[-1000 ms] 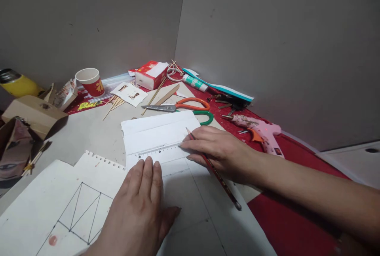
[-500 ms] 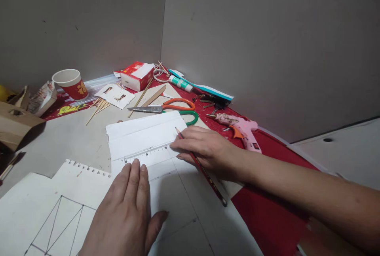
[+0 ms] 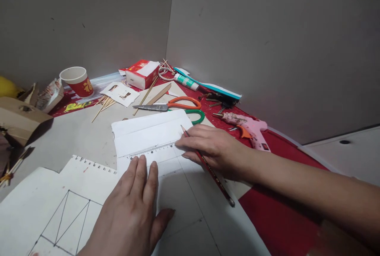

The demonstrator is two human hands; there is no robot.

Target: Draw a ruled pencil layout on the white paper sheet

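A clear ruler [image 3: 160, 150] lies across a white sheet of paper [image 3: 148, 129] with pencil lines on it. My left hand [image 3: 130, 204] rests flat, its fingertips on the ruler's left part and the thumb stretched out over the paper. At the ruler's right end, my right hand [image 3: 210, 149] touches it with the fingertips. A dark red pencil [image 3: 213, 173] is held in that hand, its sharpened tip pointing up and away. Beside my left hand lies a notebook sheet [image 3: 97, 181] with a ruled line drawing.
Beyond the paper lie scissors [image 3: 157, 107] with orange and green handles. A pink glue gun [image 3: 252, 127] rests on the right. Further back stand a paper cup [image 3: 77, 82] and a red tissue pack [image 3: 142, 74]. A cardboard box [image 3: 23, 117] is at left.
The whole view has shifted slightly, so everything sits a little further right. My left fingers are spread a bit wider on the ruler. The right hand keeps its hold on the pencil.
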